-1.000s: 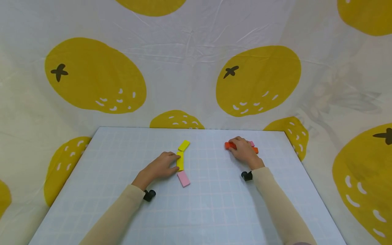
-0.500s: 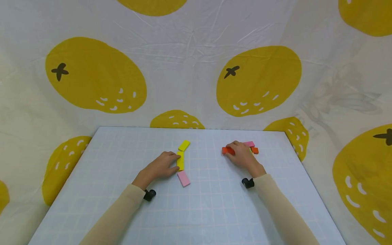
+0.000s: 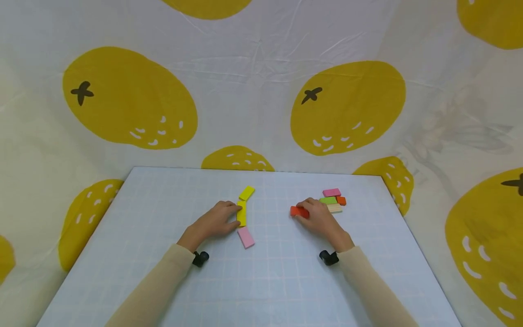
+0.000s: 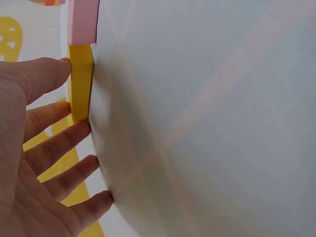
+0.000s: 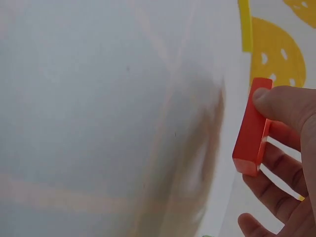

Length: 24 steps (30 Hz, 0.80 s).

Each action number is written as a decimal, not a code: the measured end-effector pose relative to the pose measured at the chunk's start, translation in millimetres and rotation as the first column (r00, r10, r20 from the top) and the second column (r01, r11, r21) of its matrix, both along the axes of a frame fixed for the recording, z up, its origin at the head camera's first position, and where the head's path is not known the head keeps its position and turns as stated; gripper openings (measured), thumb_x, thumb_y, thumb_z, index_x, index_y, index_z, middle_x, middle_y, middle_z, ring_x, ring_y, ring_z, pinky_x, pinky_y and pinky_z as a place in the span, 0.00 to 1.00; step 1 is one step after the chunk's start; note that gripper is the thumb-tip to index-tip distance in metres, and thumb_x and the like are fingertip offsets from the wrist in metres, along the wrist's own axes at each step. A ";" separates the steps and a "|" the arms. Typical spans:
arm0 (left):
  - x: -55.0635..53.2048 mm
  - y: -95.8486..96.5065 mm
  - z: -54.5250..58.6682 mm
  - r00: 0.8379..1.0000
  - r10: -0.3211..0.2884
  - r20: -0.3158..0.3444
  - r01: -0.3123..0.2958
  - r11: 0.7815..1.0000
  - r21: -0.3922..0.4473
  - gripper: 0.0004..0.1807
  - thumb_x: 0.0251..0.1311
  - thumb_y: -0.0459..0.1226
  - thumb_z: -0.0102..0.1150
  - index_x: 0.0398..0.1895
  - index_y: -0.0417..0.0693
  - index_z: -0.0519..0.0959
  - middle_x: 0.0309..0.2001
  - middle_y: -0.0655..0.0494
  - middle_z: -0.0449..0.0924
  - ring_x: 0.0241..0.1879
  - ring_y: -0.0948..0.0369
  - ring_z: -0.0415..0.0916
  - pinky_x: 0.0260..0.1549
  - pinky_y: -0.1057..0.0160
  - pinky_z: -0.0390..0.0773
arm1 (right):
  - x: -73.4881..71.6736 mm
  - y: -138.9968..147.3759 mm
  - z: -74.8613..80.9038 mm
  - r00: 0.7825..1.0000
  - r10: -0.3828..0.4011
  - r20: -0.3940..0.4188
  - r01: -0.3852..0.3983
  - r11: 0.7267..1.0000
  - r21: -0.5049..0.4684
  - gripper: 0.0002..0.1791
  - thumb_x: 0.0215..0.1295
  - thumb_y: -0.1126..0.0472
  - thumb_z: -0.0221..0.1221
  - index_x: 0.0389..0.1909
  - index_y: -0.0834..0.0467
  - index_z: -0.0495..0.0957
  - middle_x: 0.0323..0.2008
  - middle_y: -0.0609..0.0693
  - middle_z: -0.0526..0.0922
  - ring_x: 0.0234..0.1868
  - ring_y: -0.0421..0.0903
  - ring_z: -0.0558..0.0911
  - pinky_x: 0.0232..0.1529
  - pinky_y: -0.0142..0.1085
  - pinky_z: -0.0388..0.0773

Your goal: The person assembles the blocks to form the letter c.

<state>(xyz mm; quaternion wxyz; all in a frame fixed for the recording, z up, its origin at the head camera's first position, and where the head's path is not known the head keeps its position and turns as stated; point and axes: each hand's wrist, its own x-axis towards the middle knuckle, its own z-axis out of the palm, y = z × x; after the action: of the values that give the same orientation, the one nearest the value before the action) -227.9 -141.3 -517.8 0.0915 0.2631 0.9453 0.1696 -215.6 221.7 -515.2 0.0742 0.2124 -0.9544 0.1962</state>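
My left hand [image 3: 214, 221] rests against a yellow block [image 3: 241, 214]. In the left wrist view, its thumb and forefinger touch the block's side with the fingers mostly straight. Another yellow block [image 3: 247, 193] lies at the block's far end, tilted to the right. Nearest me, a pale pink block [image 3: 246, 237] continues the row. To the right, my right hand [image 3: 320, 220] pinches a red block [image 5: 253, 126] between thumb and fingers. The right wrist view shows the red block from one end, apart from its shadow on the table.
Beyond the right hand lie a pink block [image 3: 332, 192], a green block [image 3: 328, 200], an orange-red block [image 3: 341, 200] and a pale wooden block [image 3: 335, 208], close together. A sheet printed with yellow fruit [image 3: 347, 106] hangs behind the table [image 3: 261, 286].
My right hand has drawn the red block toward me and slightly left, away from the other blocks, which are now uncovered. My left hand stays at the yellow block.
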 end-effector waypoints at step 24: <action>-0.9 -1.0 -2.2 1.000 -0.004 -0.003 0.004 1.000 0.010 0.30 0.69 0.48 0.62 0.70 0.45 0.75 0.66 0.44 0.76 0.66 0.46 0.71 0.68 0.46 0.72 | 57.9 -45.7 -11.3 0.989 0.074 0.126 -0.059 0.991 -0.118 0.16 0.64 0.53 0.71 0.50 0.53 0.85 0.44 0.44 0.82 0.43 0.39 0.77 0.48 0.34 0.84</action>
<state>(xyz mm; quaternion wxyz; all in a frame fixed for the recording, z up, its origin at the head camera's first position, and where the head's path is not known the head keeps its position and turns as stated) -228.8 -142.3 -520.0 0.0889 0.2659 0.9441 0.1735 -157.7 176.0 -526.6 0.0173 0.2264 -0.9368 0.2663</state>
